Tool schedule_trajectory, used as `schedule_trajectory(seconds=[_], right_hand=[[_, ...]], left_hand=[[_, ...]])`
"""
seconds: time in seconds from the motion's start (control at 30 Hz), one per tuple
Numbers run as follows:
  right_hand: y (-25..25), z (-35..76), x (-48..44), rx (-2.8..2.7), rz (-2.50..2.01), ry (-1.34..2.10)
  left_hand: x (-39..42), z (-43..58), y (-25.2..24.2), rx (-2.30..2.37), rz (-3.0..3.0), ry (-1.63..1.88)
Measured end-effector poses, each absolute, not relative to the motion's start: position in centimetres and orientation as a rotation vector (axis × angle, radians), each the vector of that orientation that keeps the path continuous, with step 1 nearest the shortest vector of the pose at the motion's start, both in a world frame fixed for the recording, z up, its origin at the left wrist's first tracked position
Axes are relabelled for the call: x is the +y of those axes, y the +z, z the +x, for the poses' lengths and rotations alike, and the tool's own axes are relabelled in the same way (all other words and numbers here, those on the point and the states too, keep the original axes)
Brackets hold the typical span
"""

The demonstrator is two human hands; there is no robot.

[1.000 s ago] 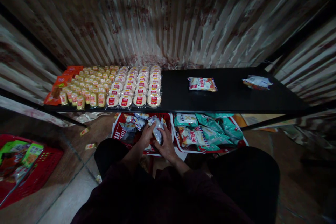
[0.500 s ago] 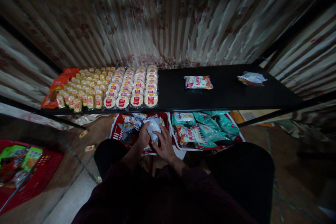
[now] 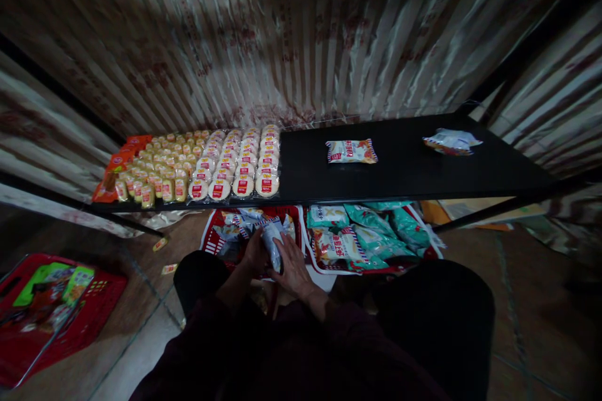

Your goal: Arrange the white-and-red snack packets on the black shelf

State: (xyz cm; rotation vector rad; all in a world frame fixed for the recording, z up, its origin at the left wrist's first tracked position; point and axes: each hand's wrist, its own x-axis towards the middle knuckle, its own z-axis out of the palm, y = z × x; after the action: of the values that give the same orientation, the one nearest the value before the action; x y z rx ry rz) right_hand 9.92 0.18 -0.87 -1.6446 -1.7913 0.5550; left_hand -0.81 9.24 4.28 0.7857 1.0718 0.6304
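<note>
A silvery-white snack bag with a striped end is held between my two hands above the left red basket. My left hand grips its left side, with the fingers partly in shadow. Along the right side lie the fingers of my right hand, pressed on the wrapper. More bags of the same look lie in that basket under my hands. On the black shelf beyond, one white-and-orange snack bag lies flat, print facing up. Farther right another bag rests with its pale side up.
Rows of round packaged crackers, small yellow wrapped snacks and orange packets fill the shelf's left part. Green bags fill the right basket. A red shopping basket stands at left, near dropped yellow packets on the floor.
The view has shifted slightly, so the shelf goods and left basket appear a little farther right and lower. In my hands the snack bag has turned more upright.
</note>
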Motion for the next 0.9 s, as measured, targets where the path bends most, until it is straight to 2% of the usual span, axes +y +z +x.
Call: schedule_trajectory(seconds=[0.13, 0.23, 0.53, 0.9], right_hand=[[-0.9, 10.2, 0.5, -1.625, -1.611, 0.661], [0.2, 10.9, 0.8, -1.405, -1.533, 0.879], [2.9, 12.9, 1.5, -0.426, -1.091, 1.474], [1.7, 13.6, 2.2, -0.069, -0.881, 1.588]], left_hand=[[8.8, -0.7, 4.6, 1.065, 0.662, 0.614], [8.5, -0.6, 4.7, 1.064, 0.585, 0.612], [7.6, 0.2, 4.1, 1.001, 0.809, 0.691], [5.5, 1.2, -0.1, 1.014, 1.103, 0.847]])
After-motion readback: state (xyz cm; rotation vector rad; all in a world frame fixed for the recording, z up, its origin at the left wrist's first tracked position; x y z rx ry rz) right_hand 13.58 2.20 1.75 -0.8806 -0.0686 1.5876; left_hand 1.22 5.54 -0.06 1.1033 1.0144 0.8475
